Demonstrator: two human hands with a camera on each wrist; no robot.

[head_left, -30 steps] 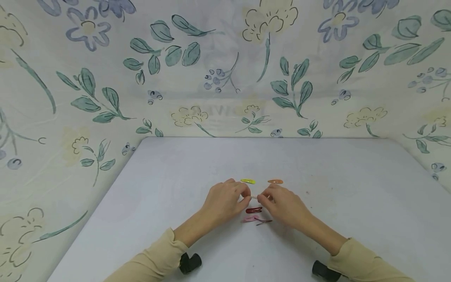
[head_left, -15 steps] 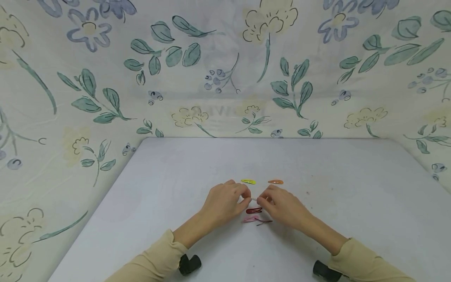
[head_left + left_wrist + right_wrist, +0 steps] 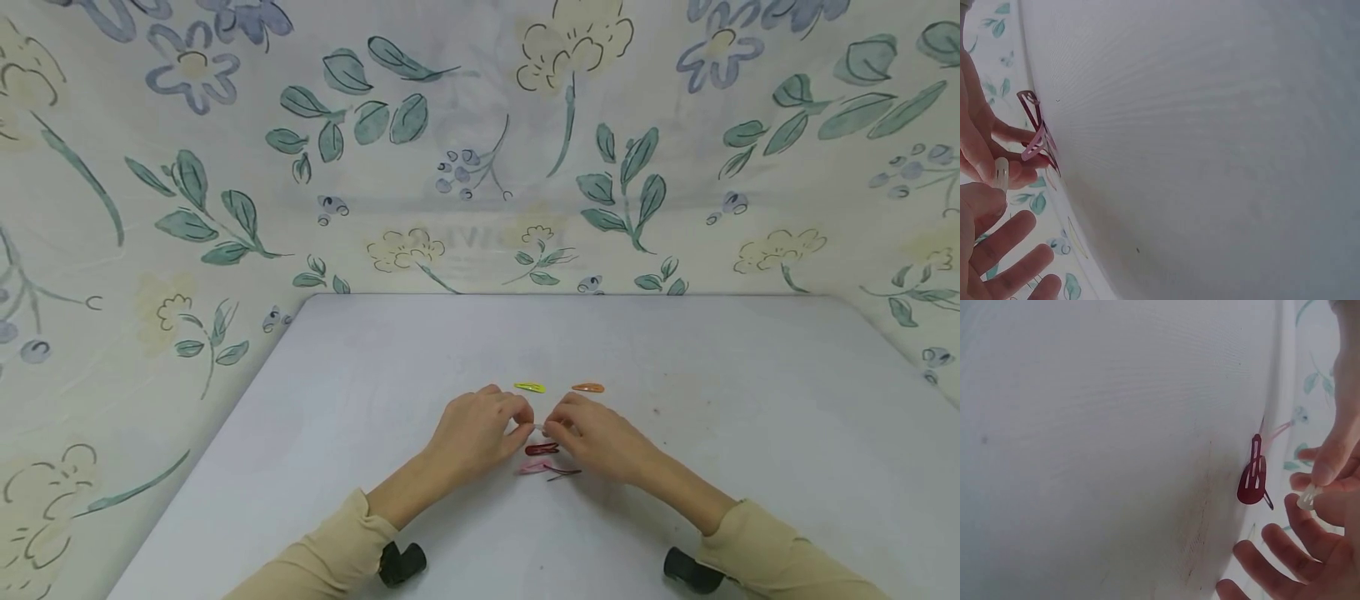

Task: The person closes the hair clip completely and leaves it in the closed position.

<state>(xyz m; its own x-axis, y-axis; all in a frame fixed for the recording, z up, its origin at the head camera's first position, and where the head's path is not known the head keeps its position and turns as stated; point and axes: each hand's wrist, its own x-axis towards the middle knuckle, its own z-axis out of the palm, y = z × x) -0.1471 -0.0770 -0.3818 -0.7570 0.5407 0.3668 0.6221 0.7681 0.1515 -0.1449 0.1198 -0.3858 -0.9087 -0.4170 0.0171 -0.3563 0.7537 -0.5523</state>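
Observation:
A small cream snap hair clip (image 3: 538, 427) is pinched between both hands above the table. My left hand (image 3: 476, 425) grips one end between thumb and forefinger. On the other end, my right hand (image 3: 596, 437) pinches with thumb and fingers, its remaining fingers spread in the right wrist view. Most of the clip (image 3: 1307, 497) is covered by fingertips. Just below the hands lie a dark red snap clip (image 3: 542, 449), a pink clip (image 3: 533, 467) and a thin dark clip (image 3: 564, 473), the last two touching or overlapping.
Beyond the hands, a yellow hair clip (image 3: 529, 387) and an orange hair clip (image 3: 588, 387) lie side by side with a gap. The white table (image 3: 360, 350) ends at a flower-patterned cloth backdrop (image 3: 480, 150). Black wrist devices (image 3: 402, 564) hang under both forearms.
My right hand has shifted slightly left, and less of the cream clip shows between the fingertips. My left hand stays almost in place; the clips on the table have not moved.

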